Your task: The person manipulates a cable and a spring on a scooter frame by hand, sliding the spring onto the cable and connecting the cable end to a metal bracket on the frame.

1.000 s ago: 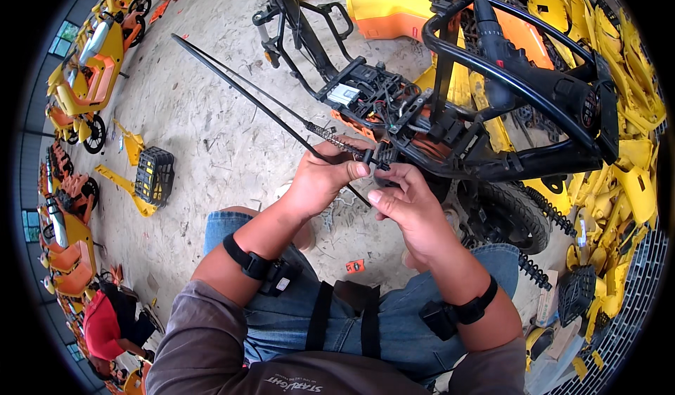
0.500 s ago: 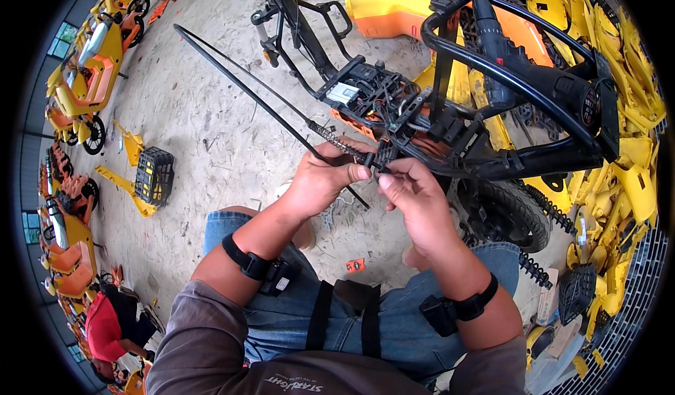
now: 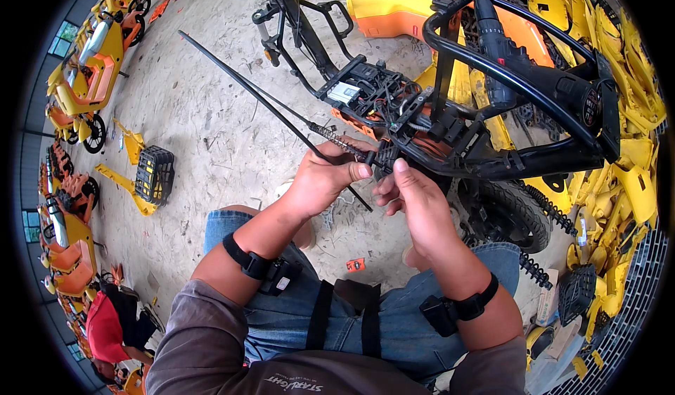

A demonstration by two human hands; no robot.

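A long black cable [image 3: 242, 82] with a bare coil spring [image 3: 336, 136] near one end loops out to the upper left. My left hand [image 3: 320, 184] is closed round it just below the spring, thumb pressed toward the fingertips. A straight stretch of the cable passes through that hand and its free end pokes out below. Right beside the cable's fitting is my right hand [image 3: 425, 208], thumb raised and fingers loosely curled, apart from the thumb. Both hands are next to a stripped black scooter frame [image 3: 517, 164], whose wiring and small parts lie behind the fingers.
A black power drill [image 3: 496, 57] rests on the frame. The rear wheel [image 3: 510, 215] is below it. Yellow body panels [image 3: 636, 184] are heaped at the right. A black basket [image 3: 155, 175] lies on the concrete floor at left, near rows of scooters and a person in red [image 3: 105, 325].
My right thumb has lifted away from the fingers, letting go of the cable's end. The cable loop at the upper left has narrowed and swung slightly. My left hand keeps its hold.
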